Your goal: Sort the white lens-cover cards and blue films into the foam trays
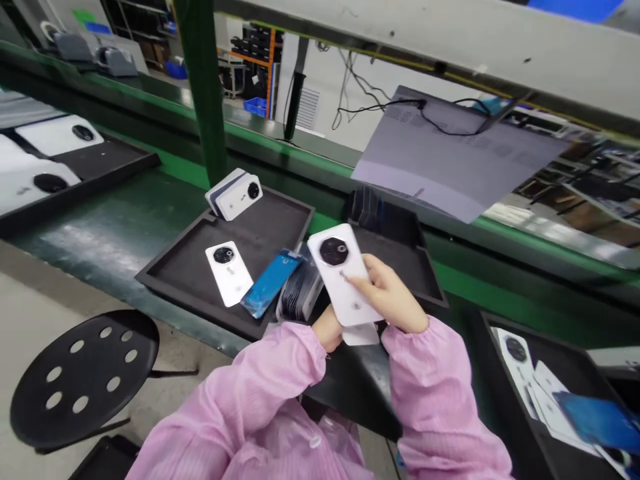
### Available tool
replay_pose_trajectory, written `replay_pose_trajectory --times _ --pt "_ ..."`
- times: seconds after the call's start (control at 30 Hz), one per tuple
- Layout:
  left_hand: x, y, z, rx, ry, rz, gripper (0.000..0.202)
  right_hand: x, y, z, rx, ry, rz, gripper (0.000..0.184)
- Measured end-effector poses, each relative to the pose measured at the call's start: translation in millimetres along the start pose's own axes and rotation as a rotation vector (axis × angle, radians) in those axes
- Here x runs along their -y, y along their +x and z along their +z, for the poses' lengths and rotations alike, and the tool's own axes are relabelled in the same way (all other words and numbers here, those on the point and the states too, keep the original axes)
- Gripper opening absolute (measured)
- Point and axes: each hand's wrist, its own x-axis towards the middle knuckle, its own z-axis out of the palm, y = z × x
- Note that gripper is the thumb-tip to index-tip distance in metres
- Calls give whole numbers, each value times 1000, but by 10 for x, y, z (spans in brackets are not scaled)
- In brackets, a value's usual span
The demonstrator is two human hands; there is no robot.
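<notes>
Over at the green bench [135,217], the right hand [397,293] is clamped on a white phone back [337,290]. The left hand [328,329] is half hidden beneath it; I can't tell its grip. Another panel [229,275] lies in the black tray [273,212], near a blue-filmed piece [271,283].

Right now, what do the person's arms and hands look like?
Both arms wear loose, wrinkly pink sleeves: the left sleeve and the right sleeve are puffy and gathered in at the wrists. The right hand wears no glove. The left hand is partly hidden, but the part you can see is bare too.
</notes>
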Motion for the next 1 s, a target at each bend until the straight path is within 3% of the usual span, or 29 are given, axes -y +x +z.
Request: replay_pose_trajectory --times 0.1,0.2,0.33,0.43,0.57,0.73,0.83,1.0 --pt "59 -2 -34 -14 19 -88 29 31 -71 -19 32 173 111 32" --pt "119 25 -72 -8 35 -193 38 221 -87 -38 71 354 187 38" --pt "168 18 -75 38 62 -238 46 323 -136 -169 -35 497 190 36" --pt "151 -33 -56 51 72 -203 52 120 -294 -380 -247 519 147 32" --pt "66 -79 -33 34 96 -180 49 -371 -637 -630 -577 587 122 29" --pt "-53 -51 -13 64 170 -219 44 -907 -1012 -706 -779 664 237 33" --pt "-91 -33 -6 58 294 -226 47 -1064 -1117 -634 -763 672 308 33" --pt "-83 -47 21 70 497 -257 51 -1088 -1078 -384 -532 663 263 33"
